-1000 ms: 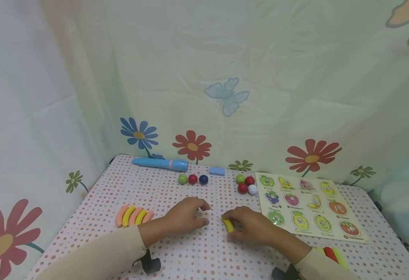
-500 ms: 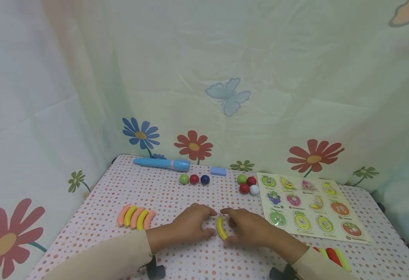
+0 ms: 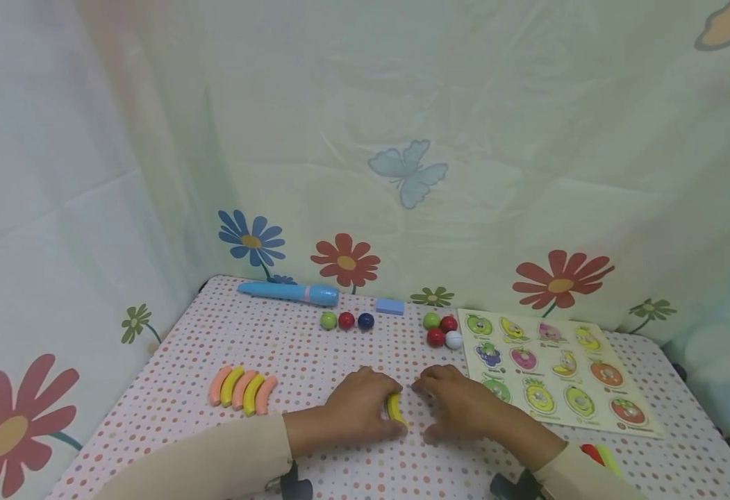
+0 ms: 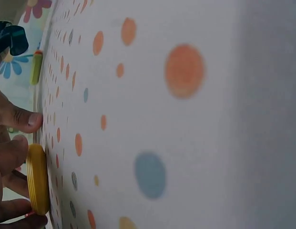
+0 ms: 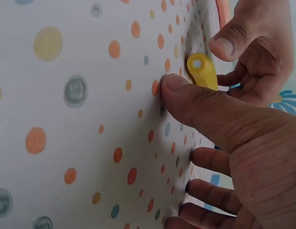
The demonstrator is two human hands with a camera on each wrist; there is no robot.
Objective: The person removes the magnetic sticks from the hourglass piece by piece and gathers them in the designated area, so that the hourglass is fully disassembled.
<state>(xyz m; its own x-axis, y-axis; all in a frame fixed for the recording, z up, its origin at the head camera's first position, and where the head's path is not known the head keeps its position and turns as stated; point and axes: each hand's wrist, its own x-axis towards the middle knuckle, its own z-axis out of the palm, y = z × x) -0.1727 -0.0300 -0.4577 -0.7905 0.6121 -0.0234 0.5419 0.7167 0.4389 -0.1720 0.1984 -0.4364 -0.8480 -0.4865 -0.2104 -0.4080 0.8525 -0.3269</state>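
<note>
Near the middle of the dotted table, my left hand (image 3: pixel 357 410) pinches a short yellow curved piece (image 3: pixel 394 408) between thumb and fingertips. In the left wrist view this yellow piece (image 4: pixel 38 179) has ridged sides and sits right at the tabletop; the right wrist view shows a small round hole in the end of the yellow piece (image 5: pixel 201 69). Just to the right of it, my right hand (image 3: pixel 465 406) holds nothing, its fingers spread apart with the tips at the table surface. A row of pink and yellow curved pieces (image 3: pixel 242 390) lies by my left forearm.
Behind the hands lie a green, a red and a dark blue ball (image 3: pixel 366 321), a light blue block (image 3: pixel 390 306) and a blue pen-shaped toy (image 3: pixel 286 292). Several balls (image 3: pixel 435 337) sit beside a fruit picture board (image 3: pixel 552 417). Red and green pieces (image 3: pixel 602 455) lie partly behind my right sleeve.
My right hand held the yellow piece, then let go and drew back to the right. My left hand moved right and took hold of the piece.
</note>
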